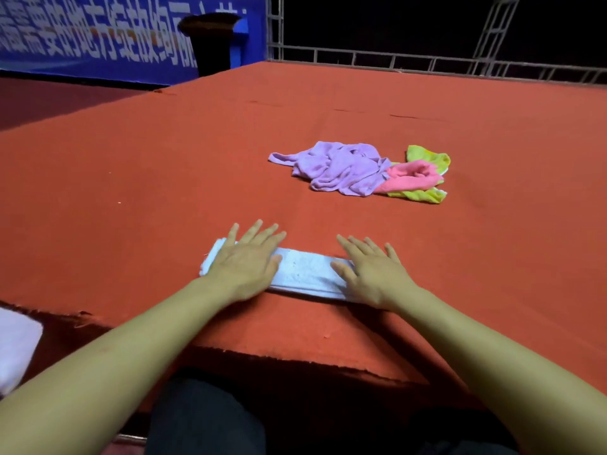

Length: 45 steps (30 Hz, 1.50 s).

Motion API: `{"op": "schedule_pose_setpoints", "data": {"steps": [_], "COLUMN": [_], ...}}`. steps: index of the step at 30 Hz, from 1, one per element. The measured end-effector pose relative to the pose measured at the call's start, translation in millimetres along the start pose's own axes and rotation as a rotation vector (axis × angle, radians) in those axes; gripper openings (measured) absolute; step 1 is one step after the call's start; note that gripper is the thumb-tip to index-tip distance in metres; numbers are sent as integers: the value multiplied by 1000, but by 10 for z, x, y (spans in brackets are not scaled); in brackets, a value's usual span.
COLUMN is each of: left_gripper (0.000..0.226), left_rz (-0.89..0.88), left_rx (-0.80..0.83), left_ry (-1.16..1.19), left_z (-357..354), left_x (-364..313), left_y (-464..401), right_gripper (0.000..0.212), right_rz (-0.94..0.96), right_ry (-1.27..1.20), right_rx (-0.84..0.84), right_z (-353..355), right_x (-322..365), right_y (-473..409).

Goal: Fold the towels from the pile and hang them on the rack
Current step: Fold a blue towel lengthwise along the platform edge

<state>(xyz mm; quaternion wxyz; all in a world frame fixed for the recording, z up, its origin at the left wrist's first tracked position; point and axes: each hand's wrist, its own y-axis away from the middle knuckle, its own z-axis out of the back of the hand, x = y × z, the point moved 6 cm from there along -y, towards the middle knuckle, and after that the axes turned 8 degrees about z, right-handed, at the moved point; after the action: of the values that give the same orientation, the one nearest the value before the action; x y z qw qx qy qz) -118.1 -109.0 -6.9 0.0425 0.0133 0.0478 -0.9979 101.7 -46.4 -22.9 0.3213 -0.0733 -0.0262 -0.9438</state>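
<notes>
white towel: the white towel [305, 274] is already folded down into a long narrow strip, lying flat on the red desk [164, 178] close to the person's edge

left grip: left hand [244, 266] is flat, fingers straight and spread, pressing on the strip's left end. Not curled round anything, just smoothing

right grip: right hand [371, 274] is the same deal, open palm down on the right end, fingertips past the far edge of the strip

between the grips: a bare stretch of the towel shows, looks pretty neat tbh

pile: beyond the right hand, well apart from it, sit the purple towel [338, 169], pink towel [410, 177] and yellow-green towel [427, 156], all crumpled and overlapping

done so far: I'd say one towel is mostly folded, maybe needs one more fold across

left to do: three towels untouched, plus all the hanging

rack: can't say which thing is the rack; there's a metal railing [427, 60] way past the pile, might be unrelated
</notes>
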Motion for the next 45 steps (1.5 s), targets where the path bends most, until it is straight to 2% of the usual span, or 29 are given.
{"op": "schedule_pose_setpoints", "data": {"steps": [3,6,16,20,22,25,28,31,33,35,39,43,45], "left_gripper": [58,61,60,59,61,76,81,69,75,85,71,67,70], "left_rz": [-131,-161,-139,-137,-157,-153,-39,64,90,88,78,86,45], "left_rx": [43,147,185,156,146,63,-14,114,195,204,227,303,235], "left_ry": [95,61,27,31,55,110,36,-70,-51,-2,29,-31,-82], "left_z": [-32,-319,-531,-538,-524,-350,-182,-260,-356,-403,-439,-427,-320], "left_x": [-597,-908,-899,-894,-875,-713,-286,166,334,391,403,396,299], "left_y": [-94,-119,-144,-157,-154,-163,-197,-158,-95,-76,-143,-165,-196], "right_gripper": [66,65,61,74,74,77,81,70,62,61,60,62,69], "right_rz": [-24,-86,-66,-68,-53,-7,42,131,147,130,123,153,171], "right_ry": [74,0,-118,-272,-267,-124,2,19,14,20,18,-32,-133], "right_rx": [50,80,-59,-228,-263,-225,-197,-131,-42,30,44,89,21], "right_z": [-26,-178,-259,-160,-139,-141,-28,10,-100,-218,-271,-233,-103], "right_x": [-244,-516,-605,-656,-654,-556,-393,-141,-67,-86,-142,-134,-180], "right_y": [199,386,437,493,519,535,448,259,159,129,119,128,185]}}
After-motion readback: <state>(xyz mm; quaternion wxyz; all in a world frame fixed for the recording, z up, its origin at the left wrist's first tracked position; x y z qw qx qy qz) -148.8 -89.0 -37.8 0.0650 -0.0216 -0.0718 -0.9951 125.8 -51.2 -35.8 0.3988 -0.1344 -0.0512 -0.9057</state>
